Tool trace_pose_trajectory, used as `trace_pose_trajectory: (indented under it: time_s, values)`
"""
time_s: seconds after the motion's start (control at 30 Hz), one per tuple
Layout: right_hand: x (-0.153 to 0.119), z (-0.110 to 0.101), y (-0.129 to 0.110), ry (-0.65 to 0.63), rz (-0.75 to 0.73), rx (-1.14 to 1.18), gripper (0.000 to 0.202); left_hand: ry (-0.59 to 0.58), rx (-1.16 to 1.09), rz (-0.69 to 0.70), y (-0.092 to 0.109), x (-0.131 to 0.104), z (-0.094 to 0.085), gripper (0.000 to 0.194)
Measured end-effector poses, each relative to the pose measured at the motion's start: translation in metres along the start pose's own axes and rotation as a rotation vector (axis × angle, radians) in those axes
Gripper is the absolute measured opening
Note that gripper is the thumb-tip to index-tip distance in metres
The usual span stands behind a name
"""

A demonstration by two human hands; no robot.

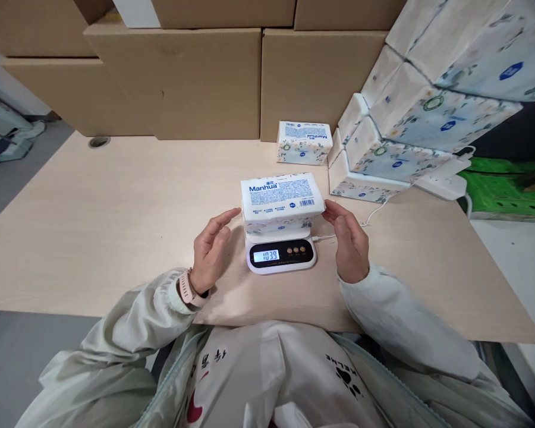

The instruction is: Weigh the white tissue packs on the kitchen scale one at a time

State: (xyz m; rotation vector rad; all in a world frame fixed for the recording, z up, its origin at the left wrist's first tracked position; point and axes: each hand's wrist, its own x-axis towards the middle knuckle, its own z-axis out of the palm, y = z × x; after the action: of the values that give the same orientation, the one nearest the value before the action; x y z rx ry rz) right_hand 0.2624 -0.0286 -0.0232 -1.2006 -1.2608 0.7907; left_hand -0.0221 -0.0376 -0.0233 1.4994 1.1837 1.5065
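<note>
A pack of tissues (pixel 282 198) with blue "Manhua" print rests on a white digital kitchen scale (pixel 282 264). The scale's lit display (pixel 266 255) appears to read 103.9. To the pack's left is my left hand (pixel 209 246), fingers stretched out and the index fingertip close to the pack's side. On the other side, my right hand (pixel 351 241) is open with its fingertips at the pack's right end; whether they touch it I cannot tell. Neither hand grips anything.
A second tissue pack (pixel 304 142) stands behind, beside stacked larger tissue packs (pixel 396 160) on the right. Cardboard boxes (pixel 187 83) line the back of the wooden table (pixel 116 226). A white cable (pixel 370 219) runs from the scale. A green crate (pixel 503 190) is at far right.
</note>
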Motion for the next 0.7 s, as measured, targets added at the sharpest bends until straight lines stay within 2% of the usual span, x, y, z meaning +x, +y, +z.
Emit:
trace_pose_trajectory:
  time_s: [0.2, 0.3, 0.7]
  values:
    - [0.0009, -0.0014, 0.0054, 0.069, -0.007, -0.010, 0.048, 0.118, -0.039, 0.023, 0.0018, 0.0037, 0.0009, 0.024]
    - [0.0012, -0.0017, 0.0056, 0.091, -0.003, -0.050, 0.048, 0.151, -0.038, 0.027, 0.0014, 0.0052, 0.0019, 0.024]
    - [0.0016, -0.0032, 0.0043, 0.095, 0.013, -0.063, 0.048, 0.151, -0.003, -0.019, 0.0008, 0.0060, 0.0013, 0.027]
